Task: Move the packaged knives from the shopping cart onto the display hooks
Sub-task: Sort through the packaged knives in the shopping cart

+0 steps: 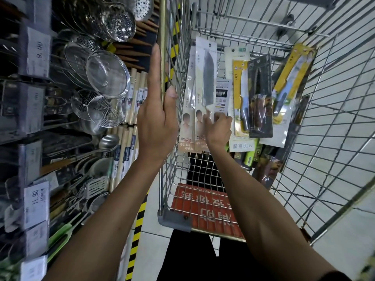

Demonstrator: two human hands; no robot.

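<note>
right hand (218, 128) pinches cleaver pack (205, 84) | cart (162, 27) holds knife packs (260, 98)

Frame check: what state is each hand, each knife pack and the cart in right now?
left hand: holds the rim of the cart, thumb inside.
right hand: pinches the front cleaver pack low down.
front cleaver pack: upright in the cart, held.
second cleaver pack: upright behind it, by the cart wall.
dark knife pack: leaning in the cart, untouched.
cart: holds several knife packs.

Yellow-black striped floor tape (136, 226), yellow knife package (240, 98), red cart flap (203, 203)
</note>
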